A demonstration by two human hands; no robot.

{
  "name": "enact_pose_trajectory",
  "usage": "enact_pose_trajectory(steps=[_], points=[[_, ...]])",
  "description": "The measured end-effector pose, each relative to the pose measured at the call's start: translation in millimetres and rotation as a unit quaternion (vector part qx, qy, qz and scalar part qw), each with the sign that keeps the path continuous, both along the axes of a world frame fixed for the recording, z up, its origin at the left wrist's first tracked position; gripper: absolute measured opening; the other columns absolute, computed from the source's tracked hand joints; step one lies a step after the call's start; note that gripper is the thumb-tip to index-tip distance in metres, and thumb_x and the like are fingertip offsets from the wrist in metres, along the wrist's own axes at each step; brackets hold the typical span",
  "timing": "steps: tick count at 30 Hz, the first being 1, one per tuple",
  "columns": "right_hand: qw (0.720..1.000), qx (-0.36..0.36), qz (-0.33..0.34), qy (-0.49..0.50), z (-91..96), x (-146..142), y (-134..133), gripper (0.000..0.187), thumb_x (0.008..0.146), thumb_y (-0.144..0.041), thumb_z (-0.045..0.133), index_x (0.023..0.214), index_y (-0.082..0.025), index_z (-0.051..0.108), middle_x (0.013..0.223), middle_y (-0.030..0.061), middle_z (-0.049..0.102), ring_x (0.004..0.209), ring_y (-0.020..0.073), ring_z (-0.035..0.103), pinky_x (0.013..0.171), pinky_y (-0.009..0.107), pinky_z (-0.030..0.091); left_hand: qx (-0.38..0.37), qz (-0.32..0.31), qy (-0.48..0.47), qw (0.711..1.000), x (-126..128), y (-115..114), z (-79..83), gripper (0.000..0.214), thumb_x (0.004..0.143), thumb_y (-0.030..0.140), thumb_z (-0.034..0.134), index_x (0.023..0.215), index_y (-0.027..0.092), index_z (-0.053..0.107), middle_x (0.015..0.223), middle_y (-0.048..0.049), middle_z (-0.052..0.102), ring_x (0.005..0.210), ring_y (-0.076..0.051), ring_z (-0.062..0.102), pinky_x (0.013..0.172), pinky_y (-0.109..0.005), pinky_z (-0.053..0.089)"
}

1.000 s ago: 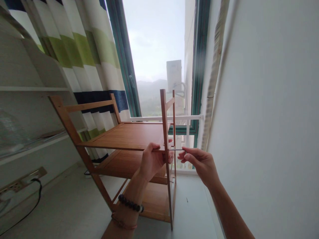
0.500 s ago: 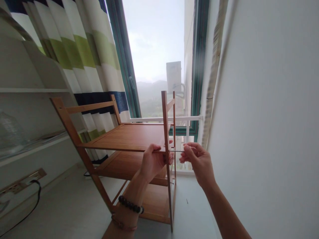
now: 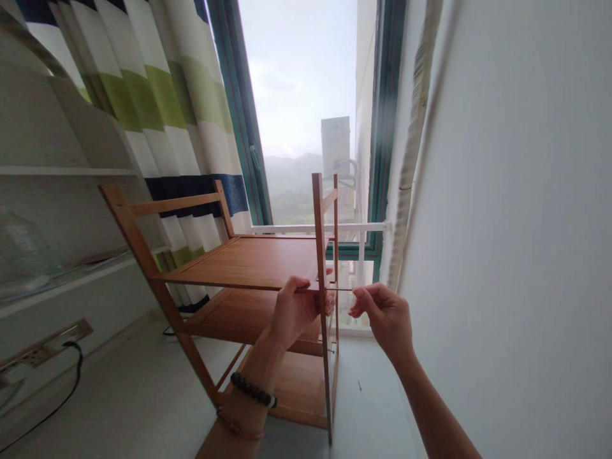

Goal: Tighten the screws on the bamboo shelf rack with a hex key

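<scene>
A brown wooden rack point(image 3: 248, 258) with three shelves stands on the floor below a window. My left hand point(image 3: 296, 309) grips the front right edge of the top shelf where it meets the upright post point(image 3: 319, 255). My right hand point(image 3: 385, 315) is closed in a pinch on a thin metal tool point(image 3: 340, 290) that runs level into the post at shelf height. A dark bead bracelet point(image 3: 252, 390) circles my left wrist.
A white wall point(image 3: 502, 223) stands close on the right. Striped curtains point(image 3: 157, 102) hang at the left of the window point(image 3: 306, 108). White shelving point(image 3: 62, 172) lines the left side, with a power strip and black cable point(image 3: 52, 347) on the floor. A small screw point(image 3: 359, 384) lies on the floor.
My right hand has turned at the tool, fingers rising and then settling back into a pinch. My left hand and the rack have stayed where they were.
</scene>
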State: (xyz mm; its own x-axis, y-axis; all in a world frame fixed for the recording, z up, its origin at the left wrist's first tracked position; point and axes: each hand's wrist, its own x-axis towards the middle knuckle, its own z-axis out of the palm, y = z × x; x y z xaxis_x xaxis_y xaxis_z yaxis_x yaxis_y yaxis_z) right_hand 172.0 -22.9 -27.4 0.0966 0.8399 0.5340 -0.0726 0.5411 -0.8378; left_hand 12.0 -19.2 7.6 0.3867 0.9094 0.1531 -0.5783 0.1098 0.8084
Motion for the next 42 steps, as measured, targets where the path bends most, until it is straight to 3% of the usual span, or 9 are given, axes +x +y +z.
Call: enact_pose_trajectory(steps=[3, 9, 14, 17, 23, 25, 30, 35, 42], points=[[0.995, -0.077, 0.066, 0.010, 9.0, 0, -9, 0.030, 0.075, -0.040, 0.061, 0.059, -0.015, 0.056, 0.038, -0.0047, 0.052, 0.036, 0.0081, 0.053, 0.042, 0.018, 0.043, 0.006, 0.001, 0.006, 1.000, 0, 0, -0.4, 0.048, 0.071, 0.029, 0.039, 0.107, 0.005, 0.058, 0.051, -0.0061, 0.055, 0.051, -0.018, 0.049, 0.056, -0.030, 0.036], [0.946, -0.211, 0.225, 0.103, 18.5, -5, -11, 0.045, 0.077, -0.043, 0.056, 0.042, -0.017, 0.043, 0.024, -0.0077, 0.033, 0.023, 0.0064, 0.039, 0.029, 0.016, 0.025, 0.010, 0.002, 0.009, 1.000, 0, 1, -0.3, 0.048, 0.071, 0.029, 0.039, 0.106, 0.004, 0.059, 0.051, -0.0058, 0.054, 0.051, -0.018, 0.049, 0.056, -0.031, 0.037], [0.963, -0.143, 0.208, 0.089, 11.9, -4, -2, 0.042, 0.075, -0.042, 0.060, 0.047, -0.016, 0.042, 0.033, -0.0081, 0.037, 0.031, 0.0052, 0.043, 0.034, 0.015, 0.030, -0.002, -0.013, -0.003, 1.000, -1, 3, -1.0, 0.049, 0.070, 0.029, 0.040, 0.110, 0.006, 0.057, 0.054, -0.0050, 0.055, 0.051, -0.017, 0.049, 0.056, -0.031, 0.037], [0.967, -0.096, 0.201, 0.120, 7.0, -3, -1, 0.026, 0.074, -0.040, 0.063, 0.067, -0.017, 0.053, 0.045, -0.0088, 0.045, 0.036, 0.0063, 0.047, 0.034, 0.016, 0.034, -0.006, -0.012, -0.004, 1.000, -1, 2, -1.0, 0.050, 0.070, 0.029, 0.040, 0.111, 0.005, 0.056, 0.053, -0.0050, 0.055, 0.051, -0.018, 0.049, 0.056, -0.031, 0.037], [0.959, -0.047, 0.236, 0.150, -8.0, 4, 3, 0.018, 0.073, -0.029, 0.066, 0.089, -0.019, 0.065, 0.080, 0.0027, 0.068, 0.071, 0.0148, 0.066, 0.055, 0.024, 0.053, 0.000, -0.003, -0.004, 1.000, -1, 1, -1.4, 0.053, 0.070, 0.029, 0.040, 0.114, 0.003, 0.053, 0.052, -0.0052, 0.056, 0.050, -0.019, 0.051, 0.055, -0.031, 0.037], [0.962, -0.033, 0.231, 0.142, -11.8, 5, 4, 0.020, 0.072, -0.026, 0.067, 0.092, -0.020, 0.066, 0.080, 0.0029, 0.069, 0.077, 0.0167, 0.066, 0.060, 0.027, 0.055, 0.000, 0.002, -0.004, 1.000, -1, 1, -1.9, 0.053, 0.070, 0.029, 0.040, 0.115, 0.003, 0.052, 0.053, -0.0054, 0.057, 0.050, -0.019, 0.052, 0.055, -0.032, 0.037], [0.977, 0.000, 0.167, 0.135, -6.5, -4, 0, 0.016, 0.071, -0.029, 0.068, 0.082, -0.018, 0.064, 0.070, 0.0018, 0.068, 0.068, 0.0179, 0.066, 0.049, 0.027, 0.054, -0.004, 0.023, 0.021, 0.999, -2, 1, -0.8, 0.054, 0.071, 0.029, 0.038, 0.117, 0.003, 0.050, 0.056, -0.0077, 0.061, 0.050, -0.020, 0.054, 0.057, -0.033, 0.039], [0.980, -0.051, 0.113, 0.154, 4.1, -15, -3, 0.027, 0.075, -0.040, 0.062, 0.065, -0.016, 0.055, 0.052, -0.0014, 0.059, 0.045, 0.0112, 0.058, 0.038, 0.020, 0.046, -0.020, 0.032, 0.033, 0.999, -4, 0, 2.7, 0.051, 0.071, 0.028, 0.040, 0.115, 0.004, 0.052, 0.060, -0.0088, 0.064, 0.053, -0.021, 0.056, 0.059, -0.033, 0.040], [0.939, -0.149, 0.221, 0.216, 4.3, -17, 1, 0.034, 0.071, -0.044, 0.064, 0.060, -0.016, 0.047, 0.044, -0.0073, 0.045, 0.036, 0.0065, 0.046, 0.033, 0.017, 0.038, -0.019, 0.038, 0.031, 0.999, -3, 0, 3.2, 0.047, 0.071, 0.027, 0.040, 0.108, 0.003, 0.056, 0.063, -0.0113, 0.066, 0.057, -0.022, 0.059, 0.064, -0.034, 0.042]])
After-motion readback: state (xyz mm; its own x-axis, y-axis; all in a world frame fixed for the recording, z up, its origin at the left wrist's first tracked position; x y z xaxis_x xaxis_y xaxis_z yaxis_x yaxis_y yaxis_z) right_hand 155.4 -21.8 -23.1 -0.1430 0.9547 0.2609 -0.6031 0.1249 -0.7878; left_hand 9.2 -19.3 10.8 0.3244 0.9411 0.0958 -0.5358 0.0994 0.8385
